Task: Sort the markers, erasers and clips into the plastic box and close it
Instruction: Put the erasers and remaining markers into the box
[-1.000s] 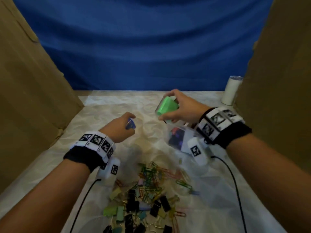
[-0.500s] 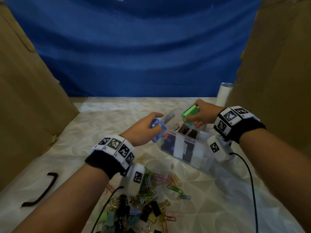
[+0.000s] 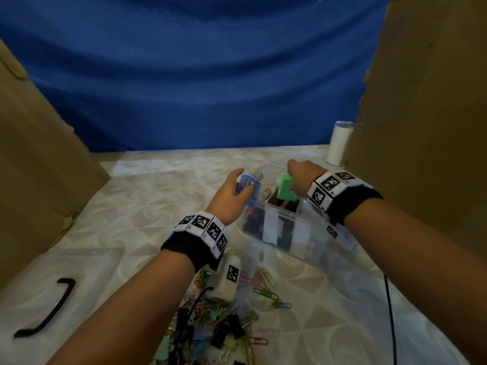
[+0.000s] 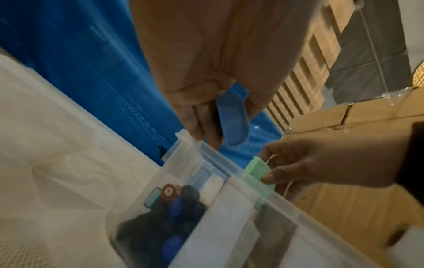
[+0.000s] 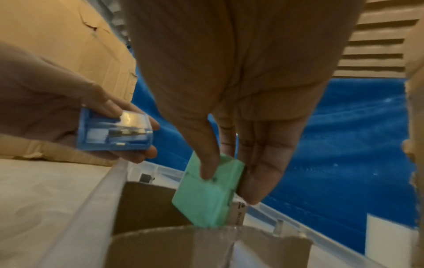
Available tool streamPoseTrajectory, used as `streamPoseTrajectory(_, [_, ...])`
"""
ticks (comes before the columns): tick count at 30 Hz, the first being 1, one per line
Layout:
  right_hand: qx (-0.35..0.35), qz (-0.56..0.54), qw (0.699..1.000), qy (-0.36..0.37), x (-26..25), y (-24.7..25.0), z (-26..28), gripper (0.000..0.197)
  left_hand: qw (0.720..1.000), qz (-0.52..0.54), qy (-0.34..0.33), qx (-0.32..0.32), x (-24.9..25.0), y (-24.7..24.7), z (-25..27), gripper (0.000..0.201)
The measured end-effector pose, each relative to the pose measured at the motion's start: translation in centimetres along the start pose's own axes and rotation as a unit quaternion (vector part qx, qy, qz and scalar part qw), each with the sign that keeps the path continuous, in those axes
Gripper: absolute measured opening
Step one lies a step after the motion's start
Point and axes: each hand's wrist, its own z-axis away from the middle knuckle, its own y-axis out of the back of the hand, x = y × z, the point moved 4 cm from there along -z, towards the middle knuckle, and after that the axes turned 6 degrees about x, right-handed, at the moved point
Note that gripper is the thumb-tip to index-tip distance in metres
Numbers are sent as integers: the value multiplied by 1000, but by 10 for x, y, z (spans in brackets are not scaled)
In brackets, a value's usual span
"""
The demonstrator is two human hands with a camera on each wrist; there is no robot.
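Note:
A clear plastic box (image 3: 303, 219) stands open on the table, split by cardboard dividers (image 5: 146, 204). My right hand (image 3: 297, 177) pinches a green block (image 3: 286, 191) and holds it partly down inside a far compartment (image 5: 206, 192). My left hand (image 3: 232, 196) grips a small blue clear case (image 3: 249, 189) just above the box's left rim (image 5: 114, 132). In the left wrist view the blue case (image 4: 232, 117) hangs over the rim (image 4: 206, 150), and dark markers (image 4: 176, 214) lie in the near-left compartment. Coloured paper clips and binder clips (image 3: 224, 320) lie piled on the table in front of the box.
A white cylinder (image 3: 338, 143) stands at the back right. Cardboard walls (image 3: 39, 159) rise on both sides, with a blue cloth (image 3: 197, 75) behind. A black curved strip (image 3: 50, 309) lies at the near left. A black cable (image 3: 390, 306) runs along the right.
Both hands have moved forward to the box. The right hand has lowered the green block into a compartment; the left has brought the blue case over the left rim.

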Motion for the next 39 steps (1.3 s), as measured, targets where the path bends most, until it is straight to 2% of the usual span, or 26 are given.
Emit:
streamPoseTrajectory(4, [7,87,996,36,-14,0,4,30,1000,9,-7,-2,-3,-4,-4,48])
streamPoseTrajectory(8, [-5,79,996,32,-24,-5,8,36,1000,8,-6,-1,-6,-2,-10,47])
streamPoseTrajectory(13, [15,98,995,18,-32,-1,14,22,1000,-14,-15,-21,-7,-5,-13,48])
streamPoseTrajectory(15, [1,93,995,39,-36,-1,20,13,999,-23,-17,-23,-9,-5,-14,47])
streamPoseTrajectory(20, [-49,45,997,47,-41,3,27,7,999,-20,-25,-37,-7,-3,-14,46])
streamPoseTrajectory(23, [-38,70,996,47,-43,4,25,8,998,-18,-29,-44,-7,-3,-15,47])
streamPoseTrajectory(25, [-23,96,994,38,-42,2,23,20,998,-13,-32,-47,-9,-4,-15,46])
streamPoseTrajectory(28, [-42,48,997,50,-46,4,31,29,998,-7,-37,-53,-9,-4,-14,45])
streamPoseTrajectory(31, [-57,69,996,25,-44,5,29,6,997,-9,-34,-67,-10,-3,-14,45])
streamPoseTrajectory(33, [-75,56,996,-8,-35,5,17,27,997,-25,-29,-74,-12,-1,-17,48])
streamPoseTrajectory(34, [-68,55,996,-5,-29,7,10,29,996,-26,-28,-75,-11,-1,-18,49])
streamPoseTrajectory(37, [-44,11,999,19,-20,25,-1,3,998,3,-38,-48,-7,1,-17,48])
streamPoseTrajectory(39, [-44,-69,996,30,-20,40,2,17,998,22,-52,-25,-1,1,-14,48])
